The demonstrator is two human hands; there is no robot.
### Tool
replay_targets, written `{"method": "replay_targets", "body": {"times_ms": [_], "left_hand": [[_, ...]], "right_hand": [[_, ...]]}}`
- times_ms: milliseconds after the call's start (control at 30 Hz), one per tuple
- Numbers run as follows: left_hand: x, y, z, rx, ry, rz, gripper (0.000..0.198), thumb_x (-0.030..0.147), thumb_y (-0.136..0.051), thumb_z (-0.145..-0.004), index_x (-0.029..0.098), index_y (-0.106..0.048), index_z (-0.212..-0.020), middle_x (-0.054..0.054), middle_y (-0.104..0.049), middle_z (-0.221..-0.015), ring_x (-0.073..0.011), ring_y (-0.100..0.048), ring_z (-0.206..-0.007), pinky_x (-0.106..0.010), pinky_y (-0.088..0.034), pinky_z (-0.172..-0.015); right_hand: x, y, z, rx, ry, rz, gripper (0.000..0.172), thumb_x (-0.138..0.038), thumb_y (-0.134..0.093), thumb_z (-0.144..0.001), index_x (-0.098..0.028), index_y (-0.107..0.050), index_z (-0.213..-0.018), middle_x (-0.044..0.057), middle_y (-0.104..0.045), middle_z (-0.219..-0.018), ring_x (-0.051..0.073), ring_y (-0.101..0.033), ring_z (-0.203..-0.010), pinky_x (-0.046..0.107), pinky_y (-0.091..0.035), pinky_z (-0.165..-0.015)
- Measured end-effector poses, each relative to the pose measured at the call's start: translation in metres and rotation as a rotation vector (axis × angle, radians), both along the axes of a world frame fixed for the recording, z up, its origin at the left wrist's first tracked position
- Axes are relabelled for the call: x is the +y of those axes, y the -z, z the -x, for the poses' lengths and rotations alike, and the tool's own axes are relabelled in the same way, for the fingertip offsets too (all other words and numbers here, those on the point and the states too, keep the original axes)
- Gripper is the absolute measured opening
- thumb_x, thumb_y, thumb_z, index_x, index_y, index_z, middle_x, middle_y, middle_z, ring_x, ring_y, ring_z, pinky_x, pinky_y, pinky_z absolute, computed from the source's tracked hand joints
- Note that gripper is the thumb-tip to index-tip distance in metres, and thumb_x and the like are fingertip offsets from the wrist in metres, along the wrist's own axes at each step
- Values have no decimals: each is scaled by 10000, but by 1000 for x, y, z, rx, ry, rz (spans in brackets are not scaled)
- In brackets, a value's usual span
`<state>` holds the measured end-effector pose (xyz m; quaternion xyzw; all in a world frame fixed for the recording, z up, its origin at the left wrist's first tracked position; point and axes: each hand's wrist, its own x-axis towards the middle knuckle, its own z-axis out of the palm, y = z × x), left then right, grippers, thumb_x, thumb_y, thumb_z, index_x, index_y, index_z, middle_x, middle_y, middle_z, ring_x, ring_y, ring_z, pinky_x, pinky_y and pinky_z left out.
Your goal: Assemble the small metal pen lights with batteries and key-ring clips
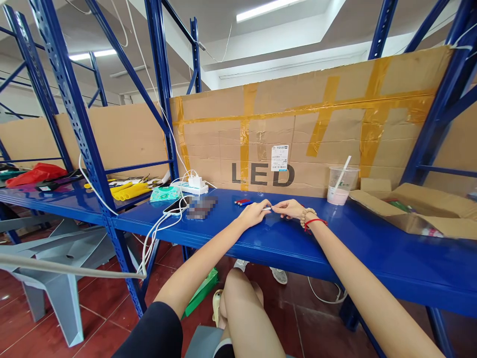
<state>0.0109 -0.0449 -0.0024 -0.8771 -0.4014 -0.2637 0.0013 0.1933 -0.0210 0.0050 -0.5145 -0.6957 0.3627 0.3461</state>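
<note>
Over the blue shelf top, my left hand [255,214] is closed, its fingers around a small, slim whitish piece [267,209]. My right hand [289,209], with a beaded bracelet and a red cord at the wrist, pinches at the right end of that piece. The fingertips of both hands nearly meet. Whatever sits between my right fingertips is too small to name. Just beyond my left hand lie a few short red and blue pen-like sticks [243,202]. A bit of red also shows behind my right hand.
A plastic cup [341,186] with a straw and an open cardboard box [421,209] stand to the right. Left are a power strip [194,185], white cables [158,226], a green tissue pack [164,194] and yellow items [132,191]. A taped cardboard wall [223,144] stands behind.
</note>
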Motion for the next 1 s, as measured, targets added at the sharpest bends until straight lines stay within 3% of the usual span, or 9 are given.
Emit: {"method": "replay_targets", "body": {"times_ms": [367,500,700,833,1000], "left_hand": [[1,1,-2,-34,9,22,212,260,-390,-887,208,-461,-1080,-27,-654,-855,-188,-625,-836,-262,-468,-708],[5,2,-2,-71,27,31,196,247,-352,-898,202,-474,-1045,-15,-636,-777,-168,-621,-773,-247,-462,-697],[9,4,-1,-86,72,25,199,278,-329,-906,192,-472,-1014,-18,-611,-737,-170,-610,-728,-244,-452,-666],[10,5,0,-92,47,48,198,279,-324,-906,197,-470,-1013,-16,-610,-727,-174,-610,-721,-247,-451,-661],[8,4,-1,-84,18,60,210,279,-318,-905,199,-470,-1024,-29,-622,-760,-189,-615,-747,-263,-453,-668]], "right_hand": [[-2,-3,0,-6,-1,-59,359,-442,-736,-549,-155,-710,-761,16,-617,-575,72,-494,-485,153,-356,-374],[-3,-5,0,14,-22,-109,367,-443,-740,-536,-155,-715,-762,34,-662,-691,78,-515,-503,162,-360,-373],[0,-3,-3,23,-57,-254,406,-452,-696,-594,-138,-705,-850,52,-673,-711,86,-536,-518,181,-412,-429],[-2,-4,-3,66,-71,-353,423,-425,-704,-590,-129,-693,-891,70,-684,-780,96,-552,-540,210,-460,-491],[-5,-3,-2,65,-95,-335,425,-408,-718,-578,-118,-694,-888,82,-683,-821,88,-540,-523,210,-454,-469]]}}
